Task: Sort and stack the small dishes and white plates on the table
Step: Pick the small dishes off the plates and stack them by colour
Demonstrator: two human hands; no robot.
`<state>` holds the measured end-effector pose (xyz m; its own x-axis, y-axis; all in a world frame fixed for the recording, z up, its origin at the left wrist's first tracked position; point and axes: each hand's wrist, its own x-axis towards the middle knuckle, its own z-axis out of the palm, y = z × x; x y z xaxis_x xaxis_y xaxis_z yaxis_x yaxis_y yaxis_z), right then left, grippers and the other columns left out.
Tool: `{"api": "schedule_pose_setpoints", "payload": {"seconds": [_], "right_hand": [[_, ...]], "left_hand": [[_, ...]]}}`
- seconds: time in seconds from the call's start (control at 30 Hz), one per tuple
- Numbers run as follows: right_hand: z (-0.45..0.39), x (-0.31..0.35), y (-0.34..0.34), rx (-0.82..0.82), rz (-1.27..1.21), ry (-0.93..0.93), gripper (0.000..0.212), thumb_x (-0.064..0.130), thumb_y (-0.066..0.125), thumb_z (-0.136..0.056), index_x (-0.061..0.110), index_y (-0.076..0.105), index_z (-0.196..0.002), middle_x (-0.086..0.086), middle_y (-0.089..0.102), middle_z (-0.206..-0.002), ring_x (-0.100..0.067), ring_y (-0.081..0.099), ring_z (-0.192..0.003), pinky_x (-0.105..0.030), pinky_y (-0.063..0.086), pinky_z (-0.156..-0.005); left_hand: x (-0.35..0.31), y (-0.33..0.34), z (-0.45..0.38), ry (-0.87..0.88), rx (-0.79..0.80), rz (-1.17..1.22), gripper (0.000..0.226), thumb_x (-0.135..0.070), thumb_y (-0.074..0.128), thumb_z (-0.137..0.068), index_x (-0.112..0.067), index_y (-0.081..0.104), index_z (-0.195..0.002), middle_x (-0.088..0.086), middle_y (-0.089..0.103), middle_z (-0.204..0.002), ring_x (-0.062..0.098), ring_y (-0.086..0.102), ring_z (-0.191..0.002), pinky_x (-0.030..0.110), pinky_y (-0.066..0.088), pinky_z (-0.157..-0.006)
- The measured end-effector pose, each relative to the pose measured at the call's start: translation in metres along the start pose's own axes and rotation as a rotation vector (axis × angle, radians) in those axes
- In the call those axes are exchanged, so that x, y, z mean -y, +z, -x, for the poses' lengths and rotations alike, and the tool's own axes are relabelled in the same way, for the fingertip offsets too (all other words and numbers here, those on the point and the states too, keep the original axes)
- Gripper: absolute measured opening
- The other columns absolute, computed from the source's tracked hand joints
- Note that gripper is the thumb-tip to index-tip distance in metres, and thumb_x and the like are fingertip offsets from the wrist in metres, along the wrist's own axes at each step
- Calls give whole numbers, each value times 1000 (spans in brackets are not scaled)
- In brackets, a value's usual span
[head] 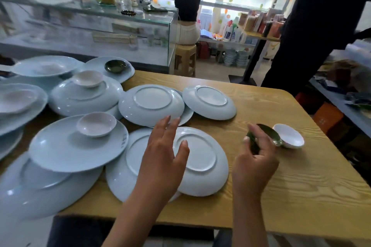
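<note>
- Head view: the left hand (pixel 160 158) hovers with fingers spread and relaxed over an upside-down white plate (pixel 200 158) at the near middle of the wooden table (pixel 301 186), its grip released and holding nothing.
- The right hand (pixel 255 164) curls its fingers round a dark green small dish (pixel 269 134), tilted on edge; motion blur makes it hard to tell whether this dish touches the white small dish (pixel 290 135) just beside it on the table's right part.
- Two more inverted plates (pixel 152 102) and (pixel 209 102) lie farther back, the first overlapping another beneath it.
- On the left, upright plates are piled loosely; one (pixel 66 146) carries a pale pink small dish (pixel 96 124).
- Another pink dish (pixel 88 78) sits on an overturned plate behind, and a dark dish (pixel 115 66) rests on a far plate.
</note>
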<state>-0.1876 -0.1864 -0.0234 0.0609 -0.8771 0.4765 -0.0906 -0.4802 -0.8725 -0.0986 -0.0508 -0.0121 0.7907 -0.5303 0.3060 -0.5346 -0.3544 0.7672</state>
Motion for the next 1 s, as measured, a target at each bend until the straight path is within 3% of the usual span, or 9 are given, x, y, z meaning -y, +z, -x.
{"api": "schedule_pose_setpoints", "payload": {"seconds": [0.13, 0.23, 0.3, 0.37, 0.43, 0.5, 0.6, 0.73, 1.0], "right_hand": [[55, 35, 50, 285, -47, -51, 32, 7, 63, -88, 30, 66, -110, 24, 60, -109, 3, 53, -109, -11, 41, -94], [86, 51, 82, 492, -104, 18, 31, 14, 66, -88, 39, 65, -106, 38, 52, -103, 13, 51, -103, -1, 36, -89], [98, 55, 98, 561, -93, 52, 30, 17, 67, -87, 39, 65, -107, 44, 46, -98, 20, 49, -97, -8, 40, -90], [106, 59, 110, 602, -86, 74, 30, 16, 66, -86, 36, 66, -110, 45, 44, -96, 23, 48, -92, -16, 45, -92], [111, 65, 114, 646, -108, 118, 31, 16, 65, -86, 35, 66, -111, 44, 45, -96, 20, 49, -90, -20, 46, -94], [120, 72, 111, 682, -138, 153, 29, 17, 64, -88, 35, 66, -110, 42, 48, -98, 14, 52, -93, -21, 45, -95], [135, 74, 105, 714, -149, 189, 27, 17, 63, -89, 33, 68, -110, 26, 60, -106, 1, 55, -102, -26, 46, -96], [142, 75, 105, 717, -162, 243, 27, 15, 63, -87, 34, 69, -105, 18, 65, -109, -1, 55, -104, -28, 45, -96], [133, 77, 101, 711, -152, 263, 27, 14, 61, -88, 36, 68, -103, 27, 59, -101, 7, 54, -100, -19, 43, -89]], "left_hand": [[36, -31, 15, -22, -165, 0, 46, -21, 57, -93, -28, 47, -137, -16, 42, -145, 2, 35, -134, 28, 31, -113], [56, -59, 30, -28, -412, 121, 33, -18, 52, -89, -29, 59, -120, -23, 59, -120, 2, 56, -114, 20, 46, -96], [62, -74, 35, -23, -477, 110, 29, -17, 52, -90, -26, 62, -116, -18, 63, -115, 5, 60, -109, 14, 48, -88], [73, -87, 34, -29, -487, 41, 29, -10, 56, -92, -20, 62, -118, -12, 64, -117, 7, 60, -109, 21, 49, -89], [85, -100, 25, -76, -435, -84, 32, -8, 58, -91, -20, 63, -120, -7, 64, -119, 10, 59, -111, 25, 46, -94], [93, -111, 11, -160, -281, -249, 35, -12, 59, -92, -22, 62, -124, -2, 61, -126, 13, 54, -117, 20, 37, -97], [102, -118, -19, -195, -74, -446, 42, -11, 57, -93, -26, 58, -132, 0, 53, -138, 16, 43, -129, 26, 31, -107], [117, -123, -46, -221, 105, -653, 49, -12, 54, -93, -27, 49, -139, 1, 50, -142, 21, 41, -131, 36, 35, -110], [127, -122, -53, -309, 85, -573, 37, -18, 58, -92, -22, 59, -128, 4, 61, -126, 23, 55, -116, 33, 43, -97]]}}
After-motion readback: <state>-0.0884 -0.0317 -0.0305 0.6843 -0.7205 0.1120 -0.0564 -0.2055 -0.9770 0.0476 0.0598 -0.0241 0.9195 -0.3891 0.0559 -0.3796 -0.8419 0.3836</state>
